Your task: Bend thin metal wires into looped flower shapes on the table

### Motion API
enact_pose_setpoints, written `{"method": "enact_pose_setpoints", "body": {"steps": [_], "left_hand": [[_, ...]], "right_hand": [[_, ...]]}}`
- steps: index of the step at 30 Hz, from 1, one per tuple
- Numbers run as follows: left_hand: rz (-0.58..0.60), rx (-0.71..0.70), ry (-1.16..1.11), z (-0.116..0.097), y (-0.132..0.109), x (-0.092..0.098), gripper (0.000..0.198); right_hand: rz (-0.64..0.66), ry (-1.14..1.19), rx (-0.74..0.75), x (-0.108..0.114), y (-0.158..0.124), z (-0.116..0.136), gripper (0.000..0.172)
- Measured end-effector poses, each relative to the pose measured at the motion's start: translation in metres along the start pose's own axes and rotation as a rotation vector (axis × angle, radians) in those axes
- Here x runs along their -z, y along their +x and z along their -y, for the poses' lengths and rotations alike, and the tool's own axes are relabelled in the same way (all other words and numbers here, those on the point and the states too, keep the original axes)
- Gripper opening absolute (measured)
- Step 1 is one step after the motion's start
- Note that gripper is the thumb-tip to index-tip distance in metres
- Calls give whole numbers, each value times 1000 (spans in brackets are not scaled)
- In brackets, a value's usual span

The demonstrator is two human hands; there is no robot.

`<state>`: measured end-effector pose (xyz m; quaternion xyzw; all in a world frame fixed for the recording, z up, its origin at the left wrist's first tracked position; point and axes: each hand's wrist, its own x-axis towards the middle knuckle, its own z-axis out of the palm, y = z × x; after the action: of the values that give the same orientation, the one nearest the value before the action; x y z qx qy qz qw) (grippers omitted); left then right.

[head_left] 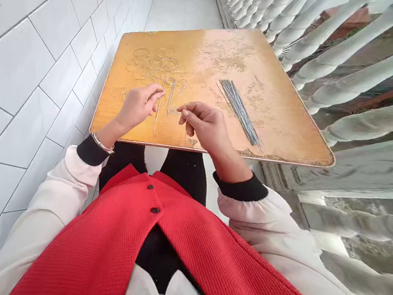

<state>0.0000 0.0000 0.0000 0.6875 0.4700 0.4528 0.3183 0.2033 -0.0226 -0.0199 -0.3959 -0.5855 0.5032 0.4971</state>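
Over the front left of the wooden table, my left hand (140, 105) is closed, with thumb and forefinger pinched together. What it pinches is too small to make out; a thin pale strip (157, 116) shows just below the fingertips. Facing it across a small gap, my right hand (205, 123) is also closed in a pinch, and anything in it is too fine to see. Between and beyond the hands lie several thin wire-like pieces (171, 97), some bent. Farther back is a loose heap of thin yellowish loops (153, 62). Right of my right hand lies a bundle of straight grey wire-like rods (240, 112).
The table (284, 126) has a worn, peeling top and a raised edge strip. A white tiled wall (47, 56) runs close on the left. White balusters (338, 85) stand along the right. My legs are under the table's front edge.
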Motion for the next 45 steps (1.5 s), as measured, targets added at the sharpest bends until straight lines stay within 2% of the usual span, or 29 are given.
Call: {"method": "enact_pose_setpoints", "body": {"steps": [5, 11, 16, 20, 26, 33, 36, 41, 45], "left_hand": [[22, 147, -211, -3, -7, -16, 28], [-80, 237, -520, -3, -15, -32, 28], [-130, 284, -653, -2, -17, -38, 26], [-178, 327, -684, -2, -19, -39, 26], [-154, 341, -683, -3, -23, -33, 25], [-154, 407, -711, -5, -22, -30, 54], [-142, 438, -708, -5, -22, -30, 59], [-160, 409, -684, -3, -22, -32, 59], [-136, 404, -544, 0, -26, -29, 46]], "right_hand": [[-71, 116, 52, -11, 3, -5, 21], [-163, 249, 44, -25, 8, -16, 23], [-182, 338, 46, -35, 9, -25, 24], [-179, 372, 33, -38, 7, -30, 22], [-167, 398, 0, -35, 5, -31, 19], [-174, 395, -38, -39, 1, -30, 14], [-177, 381, -46, -42, 0, -31, 15], [-201, 445, -43, -46, -1, -32, 12], [-163, 442, -83, -44, -2, -31, 13]]}}
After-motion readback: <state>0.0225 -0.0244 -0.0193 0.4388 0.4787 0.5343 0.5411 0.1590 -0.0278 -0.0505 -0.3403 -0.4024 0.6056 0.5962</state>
